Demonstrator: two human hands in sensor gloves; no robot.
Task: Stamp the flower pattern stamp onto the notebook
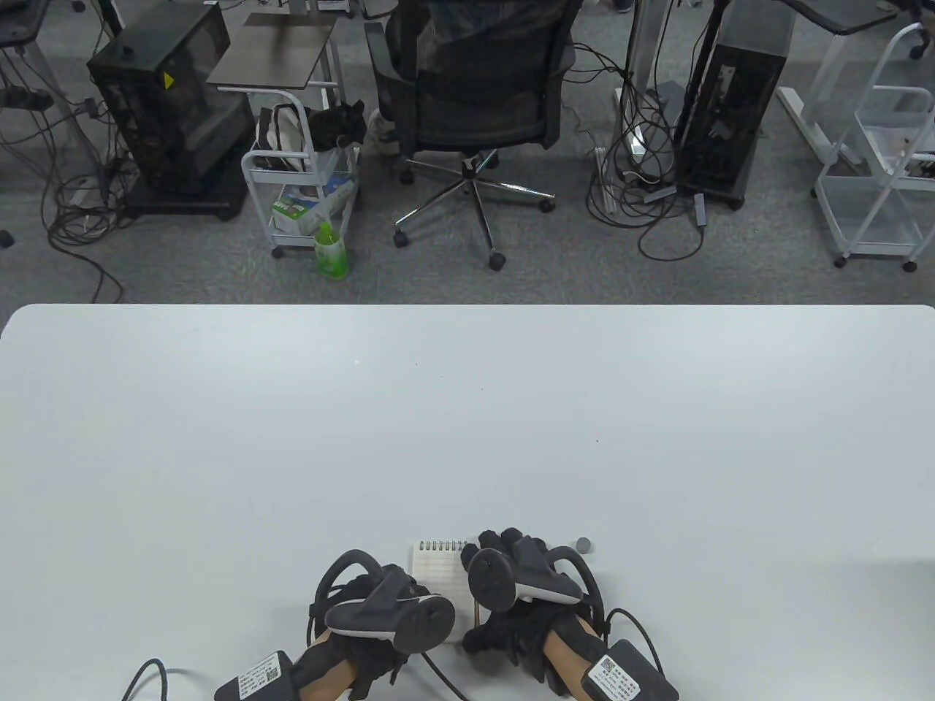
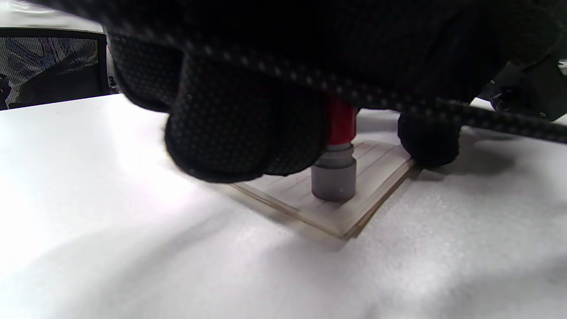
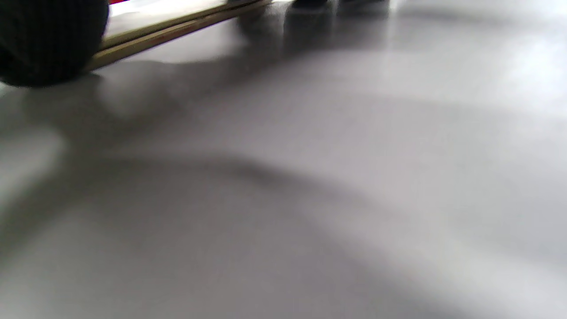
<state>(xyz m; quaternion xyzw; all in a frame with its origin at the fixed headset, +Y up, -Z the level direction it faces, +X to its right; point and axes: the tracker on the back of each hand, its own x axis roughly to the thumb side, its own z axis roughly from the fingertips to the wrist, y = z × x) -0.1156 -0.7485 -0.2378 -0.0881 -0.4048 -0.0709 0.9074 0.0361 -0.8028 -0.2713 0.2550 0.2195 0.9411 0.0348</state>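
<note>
A small spiral notebook lies open on the white table near the front edge. In the left wrist view my left hand's fingers grip a stamp with a red body and a grey base. The stamp stands upright with its base on the lined page. In the table view my left hand is over the notebook's lower left, mostly hidden under its tracker. My right hand rests on the notebook's right edge. One of its fingertips touches the corner. In the right wrist view a fingertip sits by the notebook's edge.
A small grey cap lies on the table just right of my right hand. Beyond the table's far edge stand an office chair, a white cart and computer towers on the floor.
</note>
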